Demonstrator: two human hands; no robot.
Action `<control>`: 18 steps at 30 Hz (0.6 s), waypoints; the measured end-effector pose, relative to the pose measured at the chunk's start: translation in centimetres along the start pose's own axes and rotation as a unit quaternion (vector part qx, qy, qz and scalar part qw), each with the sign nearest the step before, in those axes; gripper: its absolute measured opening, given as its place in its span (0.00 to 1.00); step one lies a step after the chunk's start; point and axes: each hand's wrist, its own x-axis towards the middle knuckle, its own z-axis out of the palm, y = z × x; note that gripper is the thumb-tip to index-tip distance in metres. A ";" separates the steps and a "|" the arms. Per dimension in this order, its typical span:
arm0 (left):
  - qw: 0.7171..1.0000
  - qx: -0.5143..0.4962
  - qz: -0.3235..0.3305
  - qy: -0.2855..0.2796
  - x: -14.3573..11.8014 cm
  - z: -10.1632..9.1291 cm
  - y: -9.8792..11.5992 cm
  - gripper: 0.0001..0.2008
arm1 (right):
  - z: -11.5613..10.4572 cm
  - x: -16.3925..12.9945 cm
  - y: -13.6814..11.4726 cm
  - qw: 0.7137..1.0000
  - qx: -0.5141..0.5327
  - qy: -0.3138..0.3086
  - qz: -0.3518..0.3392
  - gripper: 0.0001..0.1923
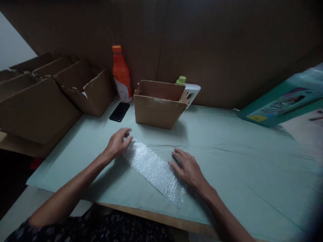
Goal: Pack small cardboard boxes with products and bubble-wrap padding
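Your left hand (117, 143) and right hand (186, 167) lie open and flat on either end of the bubble wrap (155, 169), spread between them (nothing lies on it yet). Wrapping looks unstarted; the cardboard box (158, 104) waits just beyond.

Dim room with a brown cardboard-coloured wall (227, 43) behind a table (252, 161) covered in pale green paper; a bare wooden edge (156, 218) shows at the front. A pale patch (10, 47) at upper left, possibly a lighter wall.
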 end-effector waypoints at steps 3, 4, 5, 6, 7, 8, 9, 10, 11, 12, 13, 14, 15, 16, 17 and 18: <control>0.987 -0.100 -0.065 -0.112 -9.7 0.0 -1.1 0.14 | 1.2 -4.7 -1.8 0.997 -0.071 0.015 -0.039 0.15; 0.963 -0.182 -0.127 -0.155 -12.3 0.3 -1.3 0.18 | 1.4 -5.5 -2.5 0.996 -0.070 0.020 -0.047 0.12; 0.938 -0.246 -0.177 -0.170 -14.5 0.7 -1.4 0.23 | 1.6 -6.0 -3.1 0.997 -0.061 0.022 -0.051 0.09; 0.912 -0.304 -0.215 -0.174 -16.0 1.0 -1.4 0.29 | 1.6 -6.2 -3.7 0.997 -0.048 0.020 -0.050 0.07; 0.892 -0.346 -0.239 -0.163 -16.8 1.3 -1.3 0.34 | 1.5 -6.2 -4.3 0.999 -0.033 0.013 -0.042 0.07; 0.881 -0.373 -0.251 -0.145 -17.1 1.5 -1.1 0.38 | 1.3 -6.1 -4.7 1.000 -0.014 0.001 -0.025 0.07; 0.876 -0.390 -0.254 -0.127 -17.0 1.6 -0.9 0.41 | 1.0 -6.0 -5.1 1.000 0.012 -0.015 -0.001 0.08; 0.874 -0.399 -0.253 -0.113 -16.5 1.7 -0.7 0.42 | 0.6 -6.0 -5.4 0.998 0.043 -0.031 0.028 0.09; 0.874 -0.402 -0.250 -0.107 -15.8 1.8 -0.6 0.43 | 0.3 -6.0 -5.7 0.994 0.076 -0.046 0.056 0.09; 0.877 -0.400 -0.245 -0.105 -14.9 1.9 -0.5 0.42 | 0.0 -6.0 -5.9 0.989 0.108 -0.057 0.080 0.09; 0.884 -0.389 -0.235 -0.106 -14.0 2.1 -0.4 0.42 | -0.2 -6.1 -6.1 0.984 0.133 -0.065 0.097 0.08; 0.895 -0.372 -0.221 -0.109 -13.0 2.4 -0.4 0.40 | -0.3 -6.2 -6.3 0.981 0.146 -0.070 0.105 0.08; 0.908 -0.351 -0.204 -0.109 -12.0 2.9 -0.4 0.39 | -0.3 -6.3 -6.5 0.981 0.147 -0.070 0.107 0.08; 0.919 -0.328 -0.187 -0.109 -11.0 3.3 -0.4 0.37 | -0.2 -6.4 -6.7 0.982 0.142 -0.067 0.107 0.08; 0.929 -0.308 -0.173 -0.109 -9.9 3.9 -0.5 0.36 | 0.0 -6.5 -6.8 0.983 0.134 -0.062 0.105 0.08; 0.937 -0.291 -0.160 -0.110 -8.8 4.5 -0.5 0.34 | 0.2 -6.5 -7.0 0.985 0.127 -0.056 0.103 0.09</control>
